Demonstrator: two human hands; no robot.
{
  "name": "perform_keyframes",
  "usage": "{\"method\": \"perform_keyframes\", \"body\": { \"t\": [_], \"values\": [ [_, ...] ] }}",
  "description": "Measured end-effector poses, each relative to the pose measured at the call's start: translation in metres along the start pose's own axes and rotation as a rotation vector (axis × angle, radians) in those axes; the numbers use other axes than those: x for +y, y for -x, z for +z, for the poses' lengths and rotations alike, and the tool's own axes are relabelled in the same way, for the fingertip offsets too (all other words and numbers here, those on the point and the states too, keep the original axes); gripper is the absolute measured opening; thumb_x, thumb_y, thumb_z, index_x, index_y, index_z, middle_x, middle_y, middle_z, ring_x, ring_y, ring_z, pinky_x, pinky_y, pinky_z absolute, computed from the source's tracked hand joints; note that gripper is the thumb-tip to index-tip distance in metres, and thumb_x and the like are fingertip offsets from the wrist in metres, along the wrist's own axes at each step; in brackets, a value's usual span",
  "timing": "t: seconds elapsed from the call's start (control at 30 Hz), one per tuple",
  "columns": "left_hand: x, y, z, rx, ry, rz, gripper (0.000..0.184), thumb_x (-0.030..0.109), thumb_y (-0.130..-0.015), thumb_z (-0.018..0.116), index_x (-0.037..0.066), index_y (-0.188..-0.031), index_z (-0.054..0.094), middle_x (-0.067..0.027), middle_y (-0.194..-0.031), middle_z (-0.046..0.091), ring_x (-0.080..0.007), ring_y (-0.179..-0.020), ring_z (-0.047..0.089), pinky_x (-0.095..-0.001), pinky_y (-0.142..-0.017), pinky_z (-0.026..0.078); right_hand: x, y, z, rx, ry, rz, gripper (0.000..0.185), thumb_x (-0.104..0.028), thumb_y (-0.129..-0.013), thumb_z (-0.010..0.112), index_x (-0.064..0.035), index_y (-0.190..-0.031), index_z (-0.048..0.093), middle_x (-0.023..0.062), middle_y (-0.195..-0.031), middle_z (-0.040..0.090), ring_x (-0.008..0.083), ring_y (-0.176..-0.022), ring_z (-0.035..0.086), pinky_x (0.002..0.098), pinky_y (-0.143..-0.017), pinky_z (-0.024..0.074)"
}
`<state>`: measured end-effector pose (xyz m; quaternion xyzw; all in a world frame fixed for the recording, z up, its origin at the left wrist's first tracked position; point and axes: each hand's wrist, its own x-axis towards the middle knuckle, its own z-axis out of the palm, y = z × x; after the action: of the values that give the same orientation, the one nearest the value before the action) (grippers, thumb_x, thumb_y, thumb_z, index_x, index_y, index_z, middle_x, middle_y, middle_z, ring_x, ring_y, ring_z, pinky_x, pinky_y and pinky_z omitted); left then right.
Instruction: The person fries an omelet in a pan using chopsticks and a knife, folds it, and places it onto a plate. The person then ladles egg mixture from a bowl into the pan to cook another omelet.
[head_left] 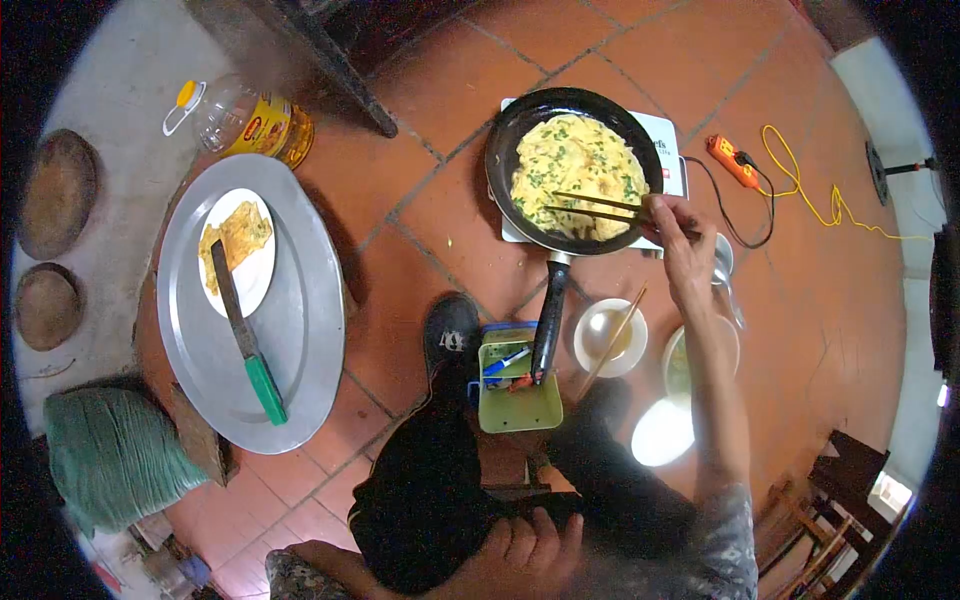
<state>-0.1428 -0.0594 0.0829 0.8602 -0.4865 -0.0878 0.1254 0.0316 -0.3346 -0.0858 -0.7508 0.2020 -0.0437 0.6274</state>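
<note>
1. We see a round of yellow egg [575, 165] flecked with green lying inside a black frying pan [503, 165], set on a white cooker [676, 185] on the reddish tiled floor [400, 270].

2. Over the egg, a right hand [682, 240] pinches dark chopsticks [600, 201], its fingers closed around their upper ends at the pan's edge; the tips stand slightly apart, and we cannot tell whether they touch the egg.

3. Near the person's lap, we find the left hand [530, 550] with fingers loosely bent; its palm is hidden, and we cannot tell whether it has hold of anything.

4. The pan's handle points toward the person, its end above a green container [540, 415] that holds a blue object [507, 360].

5. Just beside it, we spot a white bowl [592, 335] with a light wooden stick [617, 335] across it; a second bowl [668, 360] sits partly behind the right forearm, near a bright white dish [663, 432].

6. To the left, we see a large metal tray [310, 320] bearing a white plate [258, 280] of cooked egg [245, 228], a green-handled knife [240, 325] laid across both.

7. Farther out, we note a yellow-capped oil bottle [265, 125] beyond the tray and an orange power strip [733, 160] right of the cooker.
</note>
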Motion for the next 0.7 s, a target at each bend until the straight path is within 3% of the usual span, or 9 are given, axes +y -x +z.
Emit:
{"method": "perform_keyframes", "body": {
  "t": [0.1,0.17,0.3,0.33,0.4,0.5,0.7],
  "values": [
    [0.004,0.009,0.024,0.168,-0.095,0.044,0.036,0.022,-0.09,0.042,0.0,-0.116,0.054,-0.0193,-0.098,0.056,-0.026,-0.084,0.05,-0.0376,-0.078,0.042,-0.001,0.002,0.011,0.064,-0.098,-0.052,0.025,-0.019,-0.088,0.057,0.0044,-0.091,0.064,0.0059,-0.075,0.062,0.0108,-0.067,0.059,0.0227,-0.065,0.0494],
    [0.002,0.008,0.017,0.066,-0.073,0.059,0.035,0.021,-0.09,0.042,0.0,-0.116,0.054,-0.0186,-0.099,0.056,-0.0255,-0.084,0.05,-0.0375,-0.08,0.042,-0.007,0.004,0.018,0.107,-0.083,-0.003,0.025,-0.019,-0.088,0.057,0.0042,-0.09,0.064,0.0057,-0.074,0.062,0.0109,-0.067,0.058,0.0234,-0.064,0.0497],
    [-0.005,-0.011,-0.019,-0.101,-0.064,0.065,0.035,0.02,-0.09,0.041,0.001,-0.115,0.054,-0.0185,-0.099,0.056,-0.0253,-0.083,0.051,-0.0373,-0.08,0.042,0.012,-0.002,0.029,0.113,-0.174,-0.102,0.024,-0.018,-0.088,0.057,0.0043,-0.089,0.064,0.0051,-0.074,0.061,0.0097,-0.066,0.057,0.0231,-0.064,0.0496],
    [-0.004,-0.009,-0.015,-0.106,-0.051,0.06,0.034,0.02,-0.09,0.041,0.001,-0.115,0.054,-0.0185,-0.1,0.056,-0.0252,-0.083,0.051,-0.0371,-0.08,0.042,0.016,-0.004,0.023,0.039,-0.144,-0.057,0.028,-0.022,-0.088,0.056,0.0037,-0.097,0.062,0.0089,-0.087,0.064,0.014,-0.079,0.061,0.0268,-0.072,0.0517],
    [-0.001,-0.002,0.0,-0.113,-0.039,0.054,0.034,0.02,-0.09,0.041,0.001,-0.115,0.054,-0.0185,-0.1,0.057,-0.0251,-0.083,0.051,-0.0368,-0.08,0.042,0.012,-0.006,0.017,0.047,-0.157,-0.025,0.027,-0.021,-0.088,0.056,0.0036,-0.096,0.062,0.0092,-0.087,0.064,0.0147,-0.08,0.061,0.0275,-0.073,0.0519],
    [0.002,0.006,0.021,0.078,-0.128,0.055,0.034,0.019,-0.09,0.04,0.001,-0.116,0.053,-0.0185,-0.1,0.056,-0.0249,-0.083,0.051,-0.0368,-0.08,0.043,0.013,-0.015,-0.002,0.108,-0.234,-0.03,0.025,-0.019,-0.088,0.056,0.004,-0.095,0.063,0.0103,-0.088,0.064,0.017,-0.081,0.062,0.03,-0.077,0.0521],
    [-0.003,-0.007,-0.015,-0.16,0.004,0.036,0.035,0.018,-0.089,0.04,0.0,-0.118,0.051,-0.0195,-0.101,0.056,-0.0248,-0.083,0.051,-0.0369,-0.079,0.043,0.022,-0.039,-0.029,0.239,-0.235,-0.198,0.026,-0.02,-0.09,0.055,0.0051,-0.094,0.063,0.0093,-0.088,0.063,0.0128,-0.079,0.059,0.0256,-0.075,0.0504]
  ]
}}
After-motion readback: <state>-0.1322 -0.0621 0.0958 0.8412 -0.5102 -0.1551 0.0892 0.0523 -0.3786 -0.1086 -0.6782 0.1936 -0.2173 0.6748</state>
